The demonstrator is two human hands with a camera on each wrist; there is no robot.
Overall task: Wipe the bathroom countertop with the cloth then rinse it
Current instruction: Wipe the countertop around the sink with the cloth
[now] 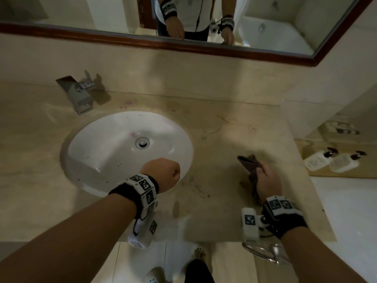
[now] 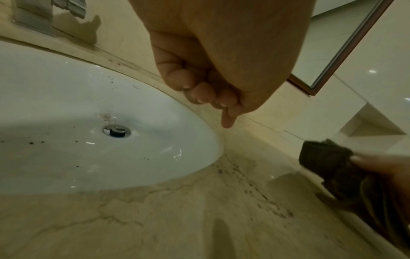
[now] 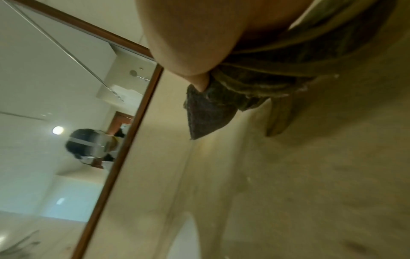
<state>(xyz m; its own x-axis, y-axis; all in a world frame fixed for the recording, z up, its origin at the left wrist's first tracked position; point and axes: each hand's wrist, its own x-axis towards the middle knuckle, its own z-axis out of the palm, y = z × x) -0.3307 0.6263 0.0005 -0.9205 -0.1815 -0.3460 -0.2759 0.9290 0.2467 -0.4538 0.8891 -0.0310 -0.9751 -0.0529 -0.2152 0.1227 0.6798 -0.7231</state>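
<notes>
Your right hand (image 1: 268,181) grips the dark brown cloth (image 1: 250,163) against the beige marble countertop (image 1: 234,127). Your left hand (image 1: 161,173), an empty fist, hovers over the white sink's (image 1: 98,139) rim.

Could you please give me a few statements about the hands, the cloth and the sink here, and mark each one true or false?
1. The right hand holds the dark cloth against the countertop, to the right of the sink. True.
2. The left hand grips a spray bottle. False: its fingers are curled into a fist and hold nothing.
3. Water is running from the faucet into the sink. False: no stream shows, and the faucet stands on the countertop behind the basin's left side.
4. Dark specks lie on the countertop near the sink's right rim. True.
5. The cloth lies in the sink basin. False: it is on the countertop.
</notes>
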